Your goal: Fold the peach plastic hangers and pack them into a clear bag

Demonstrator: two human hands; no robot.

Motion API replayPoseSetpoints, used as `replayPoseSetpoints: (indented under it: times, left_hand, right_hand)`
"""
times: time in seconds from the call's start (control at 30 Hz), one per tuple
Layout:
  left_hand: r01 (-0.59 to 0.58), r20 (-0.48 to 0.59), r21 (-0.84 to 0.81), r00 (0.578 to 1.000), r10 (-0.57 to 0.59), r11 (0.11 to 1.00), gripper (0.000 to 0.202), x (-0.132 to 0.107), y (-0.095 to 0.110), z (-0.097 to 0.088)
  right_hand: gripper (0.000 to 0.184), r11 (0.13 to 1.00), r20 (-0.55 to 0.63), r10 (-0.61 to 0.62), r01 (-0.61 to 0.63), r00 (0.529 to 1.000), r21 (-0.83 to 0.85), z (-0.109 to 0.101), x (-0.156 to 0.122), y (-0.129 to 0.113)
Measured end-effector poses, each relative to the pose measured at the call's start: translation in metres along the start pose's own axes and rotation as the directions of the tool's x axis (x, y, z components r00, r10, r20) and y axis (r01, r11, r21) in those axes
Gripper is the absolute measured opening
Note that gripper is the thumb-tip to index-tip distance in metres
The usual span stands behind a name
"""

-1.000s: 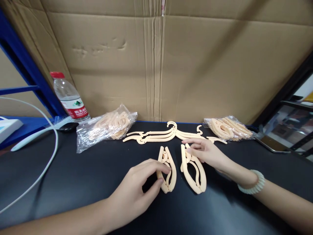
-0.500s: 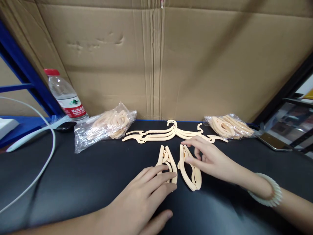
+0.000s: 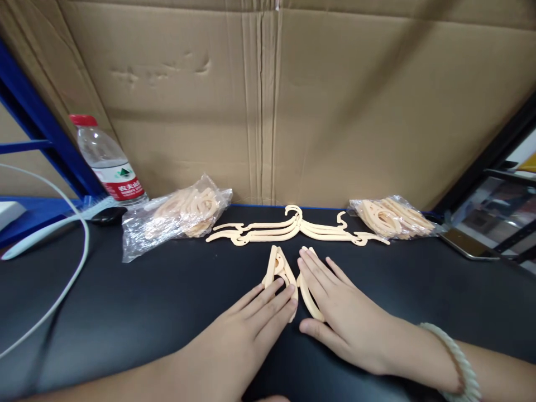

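My left hand (image 3: 240,332) lies flat, fingers stretched out, over the lower part of a folded cream-coloured hanger (image 3: 270,271). The upper end of that hanger points away from me and stays uncovered. On a second folded hanger (image 3: 309,301) rests my right hand (image 3: 349,312), palm down with the thumb spread from the fingers. Most of this second hanger is hidden; its curved left edge shows. Beyond both hands, several unfolded cream hangers (image 3: 272,237) lie nested together, hooks toward the back.
Plastic bags of folded hangers lie at back left (image 3: 184,215) and back right (image 3: 393,216). A red-capped water bottle (image 3: 111,167) stands at left near a white cable (image 3: 81,262). A phone-like object (image 3: 469,243) lies at right. Cardboard (image 3: 335,84) closes off the back.
My right hand has gone from curled fingers at the right folded hanger's edge to lying flat over it. My left hand stays on its hanger, shifted slightly left in view.
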State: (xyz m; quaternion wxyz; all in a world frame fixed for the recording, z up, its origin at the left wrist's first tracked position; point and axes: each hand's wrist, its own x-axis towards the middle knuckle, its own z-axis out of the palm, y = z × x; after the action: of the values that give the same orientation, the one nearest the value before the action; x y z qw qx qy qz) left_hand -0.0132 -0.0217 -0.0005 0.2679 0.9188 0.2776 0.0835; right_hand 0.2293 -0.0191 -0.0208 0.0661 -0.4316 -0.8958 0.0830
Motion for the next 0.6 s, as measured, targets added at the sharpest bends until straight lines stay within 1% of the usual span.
replayPoseSetpoints:
  times: [0.07,0.17,0.2,0.23,0.27,0.3,0.33,0.37,0.4,0.43,0.47,0.53,0.6]
  left_hand:
    - [0.010,0.026,0.050,1.000,-0.011,0.999,0.077,-0.001,0.002,-0.006]
    - [0.012,0.059,0.106,0.998,-0.018,0.994,0.079,-0.003,0.000,-0.006]
    - [0.011,0.051,0.117,0.999,-0.017,0.993,0.080,-0.003,-0.002,-0.005]
    - [0.007,0.026,0.124,1.000,-0.010,0.992,0.080,-0.004,-0.004,-0.004]
    - [0.002,-0.020,0.127,1.000,0.001,0.992,0.079,-0.004,-0.006,-0.004]
    - [0.002,-0.088,0.128,0.996,0.009,0.992,0.076,-0.004,-0.008,-0.004]
    - [0.008,-0.168,0.123,0.986,0.013,0.992,0.071,-0.004,-0.010,-0.004]
    - [0.018,-0.252,0.111,0.968,0.011,0.994,0.065,-0.003,-0.013,-0.006]
    - [0.031,-0.331,0.092,0.944,0.002,0.995,0.058,-0.001,-0.016,-0.007]
    - [0.042,-0.395,0.065,0.918,-0.012,0.997,0.050,0.000,-0.019,-0.009]
    - [0.049,-0.440,0.035,0.898,-0.029,0.998,0.044,0.002,-0.021,-0.011]
    - [0.065,-0.494,-0.029,0.866,-0.071,0.997,0.036,0.005,-0.026,-0.014]
    - [0.098,-0.515,-0.085,0.848,-0.128,0.991,0.031,0.007,-0.030,-0.016]
  right_hand:
    - [0.079,1.000,0.015,0.022,-0.022,1.000,0.007,-0.001,0.002,-0.002]
    - [0.084,0.997,0.034,0.041,-0.042,0.999,0.059,-0.003,0.002,-0.003]
    - [0.084,0.995,0.013,0.040,-0.041,0.999,0.087,-0.005,0.002,-0.001]
    - [0.083,0.992,-0.037,0.041,-0.036,0.998,0.119,-0.008,0.002,0.003]
    - [0.079,0.987,-0.118,0.051,-0.033,0.992,0.155,-0.013,0.002,0.009]
    - [0.074,0.981,-0.218,0.070,-0.028,0.973,0.190,-0.020,0.002,0.017]
    - [0.067,0.975,-0.321,0.096,-0.024,0.942,0.221,-0.027,0.002,0.028]
    - [0.056,0.968,-0.418,0.136,-0.031,0.898,0.250,-0.036,0.002,0.041]
    - [0.043,0.965,-0.471,0.157,-0.033,0.868,0.260,-0.043,0.002,0.055]
    - [0.034,0.965,-0.489,0.186,-0.064,0.852,0.256,-0.050,0.002,0.070]
    - [0.030,0.968,-0.501,0.202,-0.093,0.841,0.234,-0.055,0.002,0.084]
    - [0.026,0.991,-0.463,0.126,-0.088,0.877,0.102,-0.056,0.003,0.108]
    - [0.021,0.998,-0.400,0.065,-0.068,0.914,0.005,-0.050,0.006,0.122]
